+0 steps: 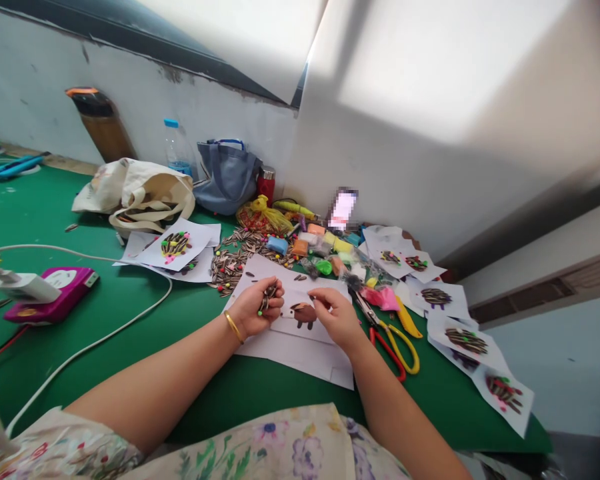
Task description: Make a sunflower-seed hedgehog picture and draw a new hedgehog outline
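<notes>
My left hand, with a gold bangle at the wrist, is curled around a small bunch of striped sunflower seeds. My right hand pinches a single seed at the edge of a brown clay shape that lies on a white paper sheet. Both hands hover over that sheet, on the green table.
A heap of loose seeds and coloured clay blocks lie behind the sheet. Scissors with yellow and red handles sit to the right, beside finished paper pictures. Left are a white cable, a pink box, bags and bottles.
</notes>
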`<state>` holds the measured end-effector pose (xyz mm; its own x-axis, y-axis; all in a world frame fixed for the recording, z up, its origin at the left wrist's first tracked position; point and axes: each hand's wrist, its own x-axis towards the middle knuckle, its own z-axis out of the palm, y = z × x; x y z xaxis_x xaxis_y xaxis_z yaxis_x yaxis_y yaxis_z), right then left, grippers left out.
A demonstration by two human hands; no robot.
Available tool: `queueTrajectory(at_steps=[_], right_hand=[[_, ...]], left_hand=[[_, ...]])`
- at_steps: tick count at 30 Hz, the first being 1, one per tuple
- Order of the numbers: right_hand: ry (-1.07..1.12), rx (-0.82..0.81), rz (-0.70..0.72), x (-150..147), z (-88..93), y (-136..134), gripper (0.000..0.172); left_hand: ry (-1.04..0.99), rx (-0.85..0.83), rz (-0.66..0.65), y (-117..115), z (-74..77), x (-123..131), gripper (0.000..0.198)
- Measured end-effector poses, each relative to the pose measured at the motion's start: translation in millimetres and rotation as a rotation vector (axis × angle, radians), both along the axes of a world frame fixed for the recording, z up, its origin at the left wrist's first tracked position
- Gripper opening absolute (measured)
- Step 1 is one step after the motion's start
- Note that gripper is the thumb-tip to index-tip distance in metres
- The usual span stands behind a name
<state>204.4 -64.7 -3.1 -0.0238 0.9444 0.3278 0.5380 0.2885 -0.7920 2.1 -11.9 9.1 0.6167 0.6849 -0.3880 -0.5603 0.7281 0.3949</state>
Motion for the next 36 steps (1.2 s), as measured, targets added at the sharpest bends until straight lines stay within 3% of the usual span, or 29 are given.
queueTrajectory(at_steps=[4, 9, 14, 36], right_hand=[[-0.197, -0.022, 0.088, 4.9, -6.0, -0.5, 0.027], [-0.349, -0.098, 0.05, -1.1, -5.5, -2.5, 0.014], [-0.4, 0.004, 0.073, -3.9, -8.3, -3.8, 0.012], [-0.557, 0.043, 0.077, -11.7, -12.1, -4.2, 0.016]], left_hand=[[0.016, -0.012, 0.023, 1.9, 0.1, -0.4, 0.02], [0.02, -0.013, 0.032, 2.2, 0.9, -0.1, 0.021], [0.027, -0.018, 0.033, 1.7, 1.5, 0.1, 0.021], [0.021, -0.017, 0.023, 1.0, -0.7, 1.0, 0.019]])
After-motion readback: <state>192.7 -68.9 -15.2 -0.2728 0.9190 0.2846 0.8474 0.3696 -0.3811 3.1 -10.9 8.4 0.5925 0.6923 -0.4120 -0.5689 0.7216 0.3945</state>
